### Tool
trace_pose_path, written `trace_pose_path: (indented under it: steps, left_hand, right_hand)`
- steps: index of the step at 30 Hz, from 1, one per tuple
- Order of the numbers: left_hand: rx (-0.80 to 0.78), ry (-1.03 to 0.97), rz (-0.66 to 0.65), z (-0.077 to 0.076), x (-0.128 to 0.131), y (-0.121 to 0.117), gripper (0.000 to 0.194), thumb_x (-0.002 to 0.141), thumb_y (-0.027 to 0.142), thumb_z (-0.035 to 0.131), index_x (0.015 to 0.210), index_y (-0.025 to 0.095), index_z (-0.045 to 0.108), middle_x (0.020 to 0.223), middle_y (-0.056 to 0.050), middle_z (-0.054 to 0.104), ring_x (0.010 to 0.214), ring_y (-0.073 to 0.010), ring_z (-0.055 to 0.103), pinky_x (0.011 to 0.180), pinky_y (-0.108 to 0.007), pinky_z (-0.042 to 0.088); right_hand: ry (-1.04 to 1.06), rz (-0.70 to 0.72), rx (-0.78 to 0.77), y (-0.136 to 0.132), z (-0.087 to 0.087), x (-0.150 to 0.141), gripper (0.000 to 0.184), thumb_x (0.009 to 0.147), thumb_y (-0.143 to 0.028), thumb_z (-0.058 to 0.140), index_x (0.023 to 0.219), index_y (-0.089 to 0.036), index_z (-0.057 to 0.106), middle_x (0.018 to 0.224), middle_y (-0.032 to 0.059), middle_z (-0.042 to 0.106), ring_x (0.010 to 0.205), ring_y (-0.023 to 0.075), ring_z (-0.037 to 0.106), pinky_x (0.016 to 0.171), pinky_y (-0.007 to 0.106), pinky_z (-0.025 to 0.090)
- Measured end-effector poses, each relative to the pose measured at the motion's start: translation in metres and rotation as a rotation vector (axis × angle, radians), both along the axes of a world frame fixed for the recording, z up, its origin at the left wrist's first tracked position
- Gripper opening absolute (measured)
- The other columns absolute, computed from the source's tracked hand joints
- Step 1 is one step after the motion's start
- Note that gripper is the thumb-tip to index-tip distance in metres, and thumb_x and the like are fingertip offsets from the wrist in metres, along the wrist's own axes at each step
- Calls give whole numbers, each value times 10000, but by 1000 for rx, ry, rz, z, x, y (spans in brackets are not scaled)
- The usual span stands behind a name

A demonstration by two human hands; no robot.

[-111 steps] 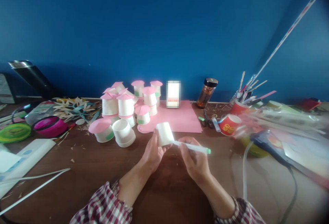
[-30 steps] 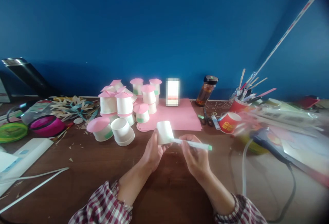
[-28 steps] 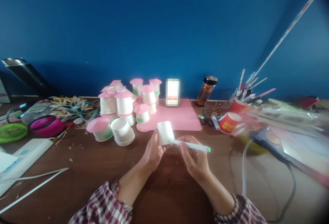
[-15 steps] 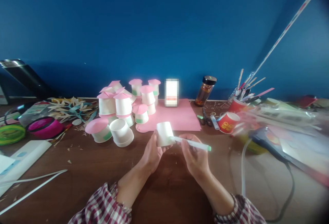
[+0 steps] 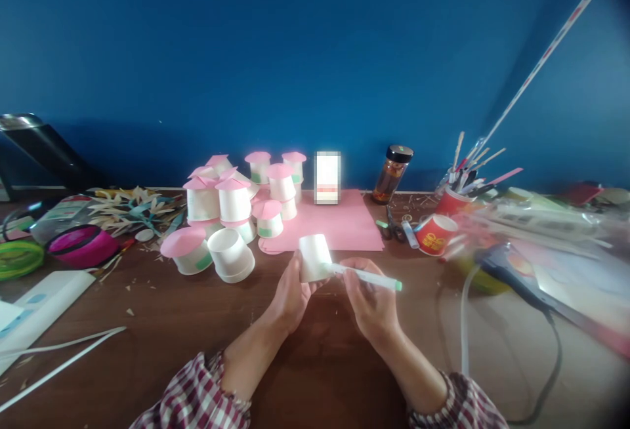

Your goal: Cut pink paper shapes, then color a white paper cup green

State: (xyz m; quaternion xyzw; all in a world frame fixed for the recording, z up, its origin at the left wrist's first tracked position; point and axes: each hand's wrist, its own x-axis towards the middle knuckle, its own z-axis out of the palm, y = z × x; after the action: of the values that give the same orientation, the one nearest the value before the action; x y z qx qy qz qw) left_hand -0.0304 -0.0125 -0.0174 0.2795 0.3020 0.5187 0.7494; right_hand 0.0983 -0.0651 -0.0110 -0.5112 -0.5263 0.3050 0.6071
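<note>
A white paper cup (image 5: 314, 253) is held in the fingers of my left hand (image 5: 294, 290), above the brown table. My right hand (image 5: 370, 298) grips a white marker pen with a green end (image 5: 377, 278); its tip touches the right side of the cup, where a faint green mark shows. To the left stands another white paper cup (image 5: 229, 252), stacked on a second one. Beside it is a cup with a flat pink paper top (image 5: 186, 245) and a green patch. Several more cups with pink paper roofs (image 5: 233, 196) are grouped behind.
Pink paper sheets (image 5: 335, 222) lie behind my hands. A dark-lidded jar (image 5: 392, 173), scissors (image 5: 395, 229) and a tipped red paper cup (image 5: 436, 235) are at the right, near a corded tool (image 5: 516, 278). Wooden sticks (image 5: 138, 209), a pink round case (image 5: 83, 245) and a power strip (image 5: 49, 298) fill the left.
A faint green mark shows on the cup by the pen tip. My hands hold nearly the same pose, and the whole view has shifted slightly.
</note>
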Motion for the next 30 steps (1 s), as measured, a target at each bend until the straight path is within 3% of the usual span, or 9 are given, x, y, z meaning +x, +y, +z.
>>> trace_pose_path:
  steps: [7,13,24,30]
  left_hand:
    - [25,-3,-9,-1,0,0,307,839,429,533,1005,177,582,1061,-100,638,1035,-259,566,825,-363,465]
    - [4,-15,-16,0,0,-1,342,818,438,567,1022,164,591,994,-104,641,987,-248,572,834,-354,461]
    - [-13,6,-11,2,1,0,241,835,422,533,872,194,599,942,-65,641,953,-226,571,809,-341,470]
    - [12,12,-13,3,1,-1,275,814,423,566,920,172,604,959,-83,638,967,-233,570,811,-343,469]
  right_hand:
    - [2,-30,8,0,3,-1,166,883,-327,561,942,-175,593,707,34,638,578,141,597,470,211,486]
    - [-27,34,6,-2,3,-1,174,871,-333,568,937,-176,607,732,40,634,584,144,599,437,202,496]
    - [7,50,-1,-1,4,0,133,882,-301,561,930,-183,602,722,28,627,562,128,571,460,203,482]
    - [9,-1,-7,0,3,0,154,884,-316,560,932,-175,599,683,28,620,565,137,573,459,207,452]
